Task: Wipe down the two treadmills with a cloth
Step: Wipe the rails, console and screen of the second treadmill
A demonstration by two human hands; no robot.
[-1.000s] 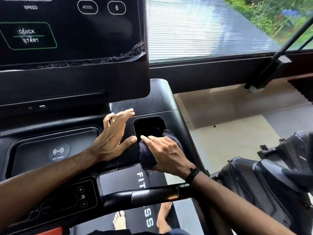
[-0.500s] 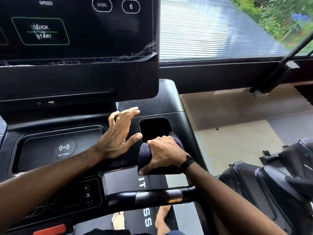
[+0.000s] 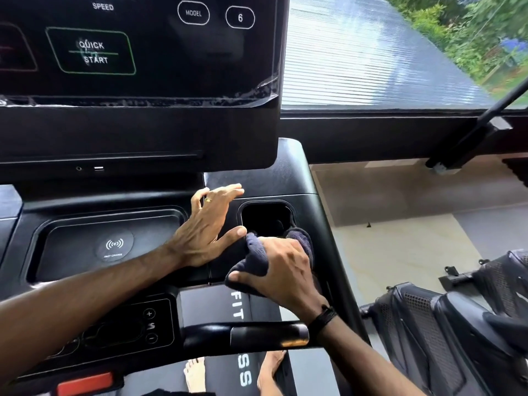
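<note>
I stand on a black treadmill, facing its console [image 3: 274,172]. My right hand [image 3: 281,270] grips a bunched dark blue cloth [image 3: 253,262] and presses it on the near rim of the square cup holder [image 3: 265,217] at the console's right end. My left hand [image 3: 207,227] rests flat on the console just left of that cup holder, fingers spread, thumb touching the cloth. A second black machine [image 3: 445,318] stands low at the right.
The dark screen [image 3: 137,47] with "QUICK START" hangs over the console. A wireless charging tray [image 3: 114,244] lies left. A black handlebar [image 3: 257,335] crosses below my wrists, a red stop button [image 3: 84,382] at bottom left. A window and tiled floor lie to the right.
My right hand has drawn the cloth back from the cup holder's rim toward me and regripped it in a bunch. My left hand has stayed on the console.
</note>
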